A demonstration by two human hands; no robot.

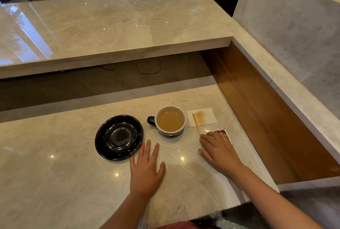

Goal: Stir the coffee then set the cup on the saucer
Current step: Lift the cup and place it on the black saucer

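Glossy marble counter (55, 182), round blk saucer (119, 137)

The saucer (119, 137) is glossy black; the cup (170, 121) is cream inside with a black handle, holding tan coffee (171, 120). The white napkin (201, 117) bears a brown stain, the counter (55, 182) is veined beige marble.

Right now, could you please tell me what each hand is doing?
Left hand: open, flat on the counter, holding nothing.
Right hand: open, fingers at the end of the wooden stirrer, not gripping it.
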